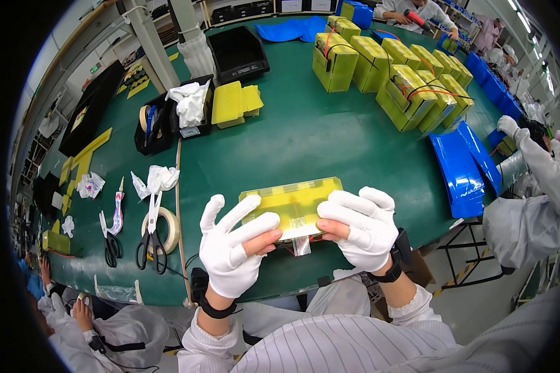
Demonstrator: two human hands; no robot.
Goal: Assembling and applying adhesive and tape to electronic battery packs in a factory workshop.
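Head view: clock centring on the yellow-green pack, 12 pointing away from the wearer. Pack is sitting low-centre in frame, between both hands, near the wearer's side of the table. Whether it is resting on the surface or being held just above: cannot tell.

Hands: left hand is pinching the pack's near edge at about 7 o'clock, bare fingertips pressing there, white-gloved fingers fanning apart above. Right hand is pinching at about 4, its gloved fingers lying closer together. Between them a silver strip is hanging out at 6, thin red wire showing beside it.

Handling (judgement): pack is looking stiff and flat-faced, probably dense for its size. Yellow skin is shining, so glove fabric may be slipping; bare fingertips are likely gripping better. Strip and wire are seeming the fragile parts. Best hold: short ends at 9 and 3, fingers staying off 6.

Edges/room: table edge is running close at 6, leaving least margin. Green tabletop is stretching toward 12, offering longest travel. Scissors and tape roll are lying between 8 and 9; yellow blocks are standing from 1 to 2; blue sheets are curving up near 3.
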